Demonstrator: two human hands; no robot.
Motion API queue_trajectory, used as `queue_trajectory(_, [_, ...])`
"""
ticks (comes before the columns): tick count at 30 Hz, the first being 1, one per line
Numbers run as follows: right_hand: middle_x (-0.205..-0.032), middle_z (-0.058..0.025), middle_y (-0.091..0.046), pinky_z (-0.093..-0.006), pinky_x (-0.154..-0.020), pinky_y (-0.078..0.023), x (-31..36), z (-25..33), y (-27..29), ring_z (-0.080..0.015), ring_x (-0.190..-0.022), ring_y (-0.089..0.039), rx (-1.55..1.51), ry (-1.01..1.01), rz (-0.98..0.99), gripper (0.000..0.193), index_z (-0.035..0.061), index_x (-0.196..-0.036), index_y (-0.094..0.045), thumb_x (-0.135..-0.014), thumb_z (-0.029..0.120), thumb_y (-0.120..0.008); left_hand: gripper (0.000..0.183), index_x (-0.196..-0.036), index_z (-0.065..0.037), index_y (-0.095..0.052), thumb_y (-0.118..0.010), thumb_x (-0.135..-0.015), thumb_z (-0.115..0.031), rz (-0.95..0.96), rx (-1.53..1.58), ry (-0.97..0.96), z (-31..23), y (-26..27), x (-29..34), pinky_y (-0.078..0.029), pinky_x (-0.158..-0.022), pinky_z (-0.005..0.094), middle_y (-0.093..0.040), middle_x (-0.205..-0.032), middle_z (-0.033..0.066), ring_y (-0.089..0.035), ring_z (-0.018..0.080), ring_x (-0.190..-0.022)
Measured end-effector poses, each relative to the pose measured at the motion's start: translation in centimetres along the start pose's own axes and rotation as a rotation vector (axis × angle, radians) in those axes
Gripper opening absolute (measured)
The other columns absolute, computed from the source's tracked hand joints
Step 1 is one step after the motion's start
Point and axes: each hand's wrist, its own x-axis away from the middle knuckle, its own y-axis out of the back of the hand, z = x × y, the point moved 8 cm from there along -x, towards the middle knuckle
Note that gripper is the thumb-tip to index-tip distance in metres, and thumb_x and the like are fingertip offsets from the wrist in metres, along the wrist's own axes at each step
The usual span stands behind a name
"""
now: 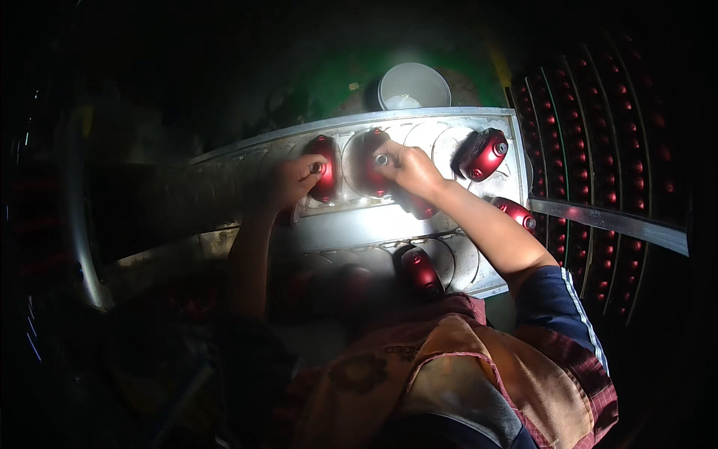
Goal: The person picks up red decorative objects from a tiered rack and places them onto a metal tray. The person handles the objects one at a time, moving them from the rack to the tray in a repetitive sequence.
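Note:
My left hand is closed, its thumb and fingers pinching a short metal stub on a glossy dark-red oval piece. To the right, my right hand also has its fingers closed, at the metal stub of a second red oval piece, which looks slightly blurred. Both pieces are long and rounded, and stand over the upper strip of a pale metal conveyor. Partly under my right wrist lies another red piece. The kind of object is not clear from this view.
More red pieces lie at the conveyor's upper right, beside my right forearm and on the near strip. A round grey bucket stands beyond the far edge. At right, racks hold rows of red pieces; a metal bar crosses there.

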Motion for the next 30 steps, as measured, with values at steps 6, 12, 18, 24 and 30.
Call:
queue_trajectory(6, [-0.063,0.0048,-0.043,-0.0218,-0.056,-0.037,-2.1,-1.7,-1.2,-0.0043,-0.060,-0.040,-0.339,0.076,-0.293,0.029,0.0054,-0.114,-0.063,-0.087,0.009,-0.071,0.031,-0.120,-0.004,-0.065,-0.057,-0.090,-0.004,-0.347,0.266,-0.023,9.1,9.2,3.3,-0.028,-0.047,0.0204,-0.041,-0.057,-0.0071,-0.035,0.0015,-0.050])
queue_trajectory(12, [-0.065,0.0033,-0.044,-0.0240,-0.061,-0.042,0.7,1.6,-0.4,-0.0075,-0.061,-0.045,-0.226,-0.027,-0.346,0.025,0.0049,-0.114,-0.062,-0.088,0.006,-0.066,0.021,-0.108,-0.001,-0.069,-0.062,-0.088,-0.002,-0.395,0.459,0.057,7.1,11.2,8.3,-0.034,-0.049,0.0189,-0.053,-0.065,-0.0057,-0.044,0.0019,-0.055])
queue_trajectory(18, [-0.095,-0.0008,-0.055,-0.0222,-0.079,-0.044,18.6,7.7,4.7,-0.0091,-0.085,-0.052,-0.612,0.282,-0.434,0.030,0.0011,-0.123,-0.054,-0.093,0.001,-0.060,0.022,-0.106,0.000,-0.069,-0.056,-0.088,-0.001,-0.749,0.622,-0.108,-5.9,10.6,20.9,-0.038,-0.051,0.0192,-0.059,-0.070,0.0003,-0.050,0.0053,-0.058])
queue_trajectory(24, [-0.090,0.0010,-0.054,-0.0187,-0.064,-0.040,40.1,3.1,10.8,-0.0052,-0.075,-0.047,-0.515,0.231,-0.704,0.027,0.0017,-0.122,-0.055,-0.095,0.003,-0.059,0.020,-0.102,0.000,-0.069,-0.054,-0.091,-0.005,-0.714,0.756,-0.282,-17.0,4.4,29.6,-0.039,-0.053,0.0199,-0.061,-0.071,0.0019,-0.050,0.0054,-0.057])
queue_trajectory(30, [-0.089,0.0028,-0.053,-0.0160,-0.057,-0.035,56.7,-3.3,17.0,-0.0023,-0.068,-0.044,-0.468,0.052,-0.984,0.024,0.0036,-0.118,-0.058,-0.094,0.004,-0.060,0.021,-0.104,0.000,-0.067,-0.053,-0.095,-0.013,-0.435,1.060,-0.372,-30.8,-13.7,28.0,-0.040,-0.056,0.0191,-0.060,-0.074,0.0016,-0.053,0.0051,-0.065])
